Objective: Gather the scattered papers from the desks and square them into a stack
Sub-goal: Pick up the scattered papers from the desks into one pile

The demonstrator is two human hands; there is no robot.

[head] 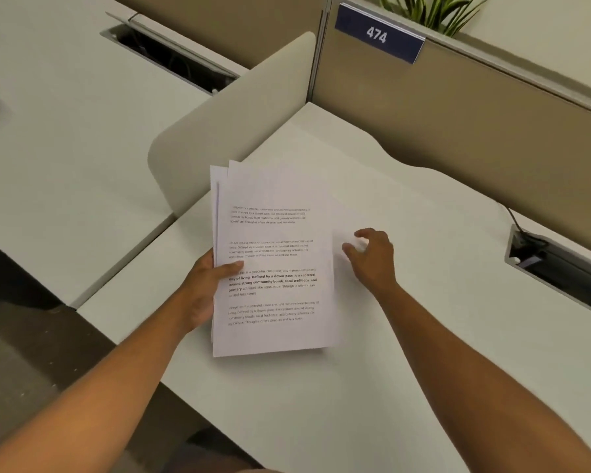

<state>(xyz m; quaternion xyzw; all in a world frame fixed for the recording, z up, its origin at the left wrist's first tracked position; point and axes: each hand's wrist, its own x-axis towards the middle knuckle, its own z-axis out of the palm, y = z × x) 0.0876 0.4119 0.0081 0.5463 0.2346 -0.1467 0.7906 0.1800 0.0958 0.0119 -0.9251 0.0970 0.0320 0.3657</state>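
Note:
A loose stack of white printed papers is held just above the white desk, its sheets slightly fanned at the top left. My left hand grips the stack's left edge, thumb on the top sheet and fingers underneath. My right hand hovers by the stack's right edge with fingers curled and apart, holding nothing; I cannot tell whether its fingertips touch the paper.
A rounded beige divider separates this desk from the neighbouring desk on the left. Cable slots open at the right and far left. A tan partition with a blue sign "474" runs behind.

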